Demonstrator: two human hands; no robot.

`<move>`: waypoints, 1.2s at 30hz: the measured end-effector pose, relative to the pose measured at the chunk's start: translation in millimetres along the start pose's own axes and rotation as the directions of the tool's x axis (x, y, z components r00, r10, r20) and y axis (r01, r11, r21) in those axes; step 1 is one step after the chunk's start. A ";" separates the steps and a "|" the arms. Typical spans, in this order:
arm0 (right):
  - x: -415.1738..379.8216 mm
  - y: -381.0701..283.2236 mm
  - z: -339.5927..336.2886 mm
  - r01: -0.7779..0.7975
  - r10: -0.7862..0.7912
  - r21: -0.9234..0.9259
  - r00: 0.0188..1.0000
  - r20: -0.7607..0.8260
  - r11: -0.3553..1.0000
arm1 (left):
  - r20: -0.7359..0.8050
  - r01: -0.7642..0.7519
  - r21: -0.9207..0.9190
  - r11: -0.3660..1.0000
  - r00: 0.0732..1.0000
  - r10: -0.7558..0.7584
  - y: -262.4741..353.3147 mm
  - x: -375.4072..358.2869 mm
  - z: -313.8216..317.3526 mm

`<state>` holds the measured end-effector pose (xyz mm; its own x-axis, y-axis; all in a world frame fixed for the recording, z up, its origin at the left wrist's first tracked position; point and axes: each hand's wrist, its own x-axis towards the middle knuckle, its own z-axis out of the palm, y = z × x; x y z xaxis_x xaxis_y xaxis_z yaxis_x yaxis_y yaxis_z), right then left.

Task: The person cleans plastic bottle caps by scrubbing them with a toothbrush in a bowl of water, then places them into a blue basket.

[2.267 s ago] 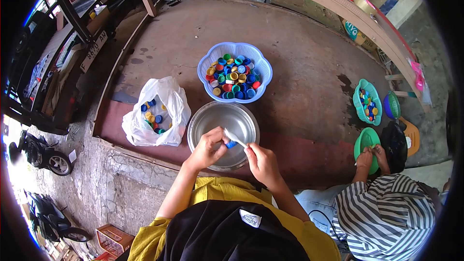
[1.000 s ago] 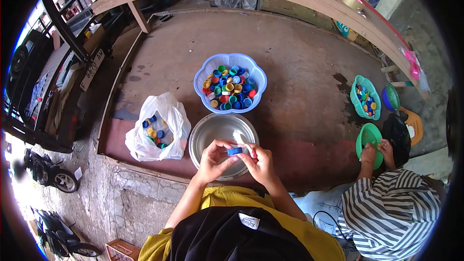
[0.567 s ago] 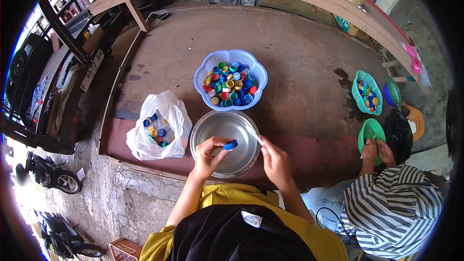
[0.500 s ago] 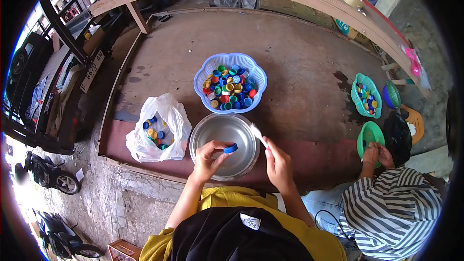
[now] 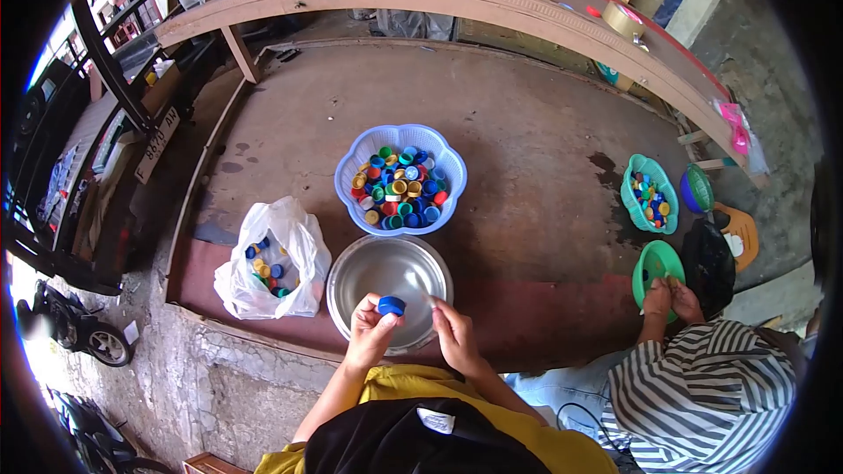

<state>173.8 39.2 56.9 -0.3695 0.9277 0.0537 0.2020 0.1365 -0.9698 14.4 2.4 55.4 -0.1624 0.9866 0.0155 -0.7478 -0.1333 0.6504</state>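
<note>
the left hand (image 5: pixel 371 331) pinches one blue bottle cap (image 5: pixel 391 305) in its fingertips, holding it over the near rim of one steel bowl (image 5: pixel 351 272), which looks empty inside. the right hand (image 5: pixel 455 338) is just beside it with fingers curled around one thin pale stick (image 5: pixel 426 299) whose tip points toward the cap without touching it. beyond the steel bowl, touching its far rim, sits one light blue scalloped basket (image 5: pixel 349 195) heaped with mixed-colour caps, too many to count. left of the bowl stands one white plastic bag (image 5: pixel 303 268), open at the top, with a handful of blue, yellow and green caps showing. all rest on a worn brown floor slab (image 5: pixel 527 140). to the right, a second person in a striped shirt (image 5: pixel 702 386) holds both hands over one green bowl (image 5: pixel 645 265); past it lie one teal basket (image 5: pixel 629 195) of caps and one small blue-and-green strainer (image 5: pixel 695 189).
</note>
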 end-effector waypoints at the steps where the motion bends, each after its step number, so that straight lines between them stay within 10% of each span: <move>1: -2.6 1.4 -3.9 0.043 -0.043 -0.008 0.999 -0.018 0.999 | 0.015 -0.007 0.014 1.000 1.000 0.007 -1.3 1.4 -1.3; 4: -15.8 -2.0 -0.4 0.301 -0.302 -0.027 0.951 -0.074 0.953 | -0.026 0.002 0.032 0.999 1.000 -0.001 -4.1 5.2 -4.5; 15: -28.5 10.7 -17.8 0.009 -0.019 -0.188 0.998 -0.055 0.982 | 0.069 -0.166 0.751 0.640 0.982 0.174 42.5 150.9 -6.1; 18: -33.0 8.1 -15.6 0.006 -0.022 -0.210 0.997 -0.073 0.978 | 0.252 -0.286 0.946 0.155 0.946 0.206 13.3 188.7 -66.0; 25: -35.0 12.6 -16.3 -0.017 -0.002 -0.225 0.996 -0.084 0.974 | 0.051 -0.014 0.923 0.385 0.995 -0.086 48.4 72.7 -52.7; 32: -39.8 10.0 -9.0 0.025 -0.029 -0.314 1.000 -0.006 0.949 | -0.265 0.156 0.930 0.332 0.911 0.315 105.8 4.9 -165.0; 36: -48.8 5.1 -0.3 0.049 -0.050 -0.371 0.999 0.007 0.927 | -0.202 0.170 0.979 0.115 0.903 0.381 118.2 13.4 -217.3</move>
<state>193.1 -5.2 49.4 -0.3856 0.9172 0.1003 0.5059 0.3011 -0.8084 -216.1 -20.6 -32.6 -0.5609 0.8208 0.1084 0.5166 0.2447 0.8205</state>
